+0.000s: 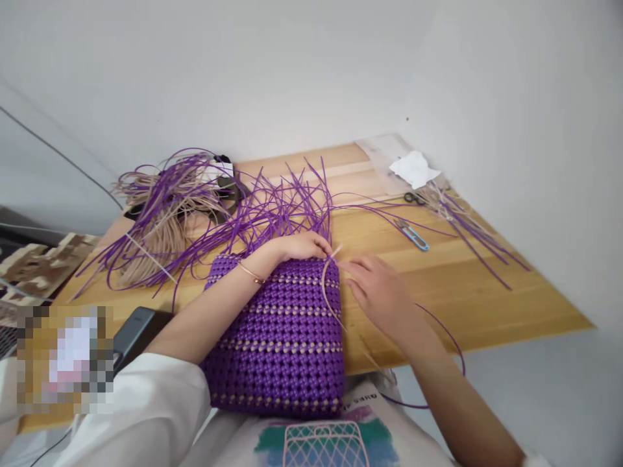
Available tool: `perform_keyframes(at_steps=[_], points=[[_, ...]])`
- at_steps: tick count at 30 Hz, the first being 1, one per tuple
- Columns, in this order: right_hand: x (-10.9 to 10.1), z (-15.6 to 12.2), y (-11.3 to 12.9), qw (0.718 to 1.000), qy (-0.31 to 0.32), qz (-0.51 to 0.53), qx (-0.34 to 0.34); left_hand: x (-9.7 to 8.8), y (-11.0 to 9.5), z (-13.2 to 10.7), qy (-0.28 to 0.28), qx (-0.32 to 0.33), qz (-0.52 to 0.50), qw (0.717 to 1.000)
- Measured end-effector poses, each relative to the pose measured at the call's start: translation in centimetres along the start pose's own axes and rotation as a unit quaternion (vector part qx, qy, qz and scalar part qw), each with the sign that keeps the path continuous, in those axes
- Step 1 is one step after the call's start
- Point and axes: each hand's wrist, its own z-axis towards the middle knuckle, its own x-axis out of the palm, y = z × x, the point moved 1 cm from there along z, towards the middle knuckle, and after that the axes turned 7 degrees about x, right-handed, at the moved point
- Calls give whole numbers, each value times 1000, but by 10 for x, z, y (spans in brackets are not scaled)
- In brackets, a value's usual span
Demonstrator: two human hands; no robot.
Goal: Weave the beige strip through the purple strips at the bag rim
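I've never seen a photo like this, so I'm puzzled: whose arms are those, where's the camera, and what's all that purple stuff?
The camera sits on a person's head and looks down, so you see their own two arms. There is no machine here. The left hand lies on the top edge of a purple woven bag with beige stripes, which rests at the near edge of a wooden table. The right hand reaches in beside it. Their fingertips meet at a thin beige strand; which hand pinches it, I cannot tell. Loose purple strands stick out behind the bag. Farther back lie a bundle of purple and beige strands, blue-handled snips, scissors and a white paper.
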Motion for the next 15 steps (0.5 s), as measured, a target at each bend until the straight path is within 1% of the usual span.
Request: perform_keyframes(at_steps=[2,4,6,7,9,11,12,13,14,15], points=[[13,24,7,999,29,-5,-20,-4,1,-2,38,5,-24,999],[23,35,6,998,29,16,-48,-7,1,-3,72,17,-35,997],[31,38,-2,994,10,82,-68,-9,1,-4,83,30,-26,996],[35,38,-8,989,-5,136,-62,-9,1,-4,82,37,-13,996],[43,37,-22,963,-29,266,-16,-7,1,-3,68,43,20,997],[48,35,-36,926,-26,373,56,-2,0,-1,43,34,49,997],[47,32,-42,911,-20,400,93,0,-1,0,26,27,56,998],[45,29,-46,903,-29,410,127,4,-2,1,10,18,59,998],[39,26,-49,899,-57,403,158,6,-3,1,-7,9,59,998],[32,21,-50,898,-106,386,183,9,-4,1,-22,1,58,998]])
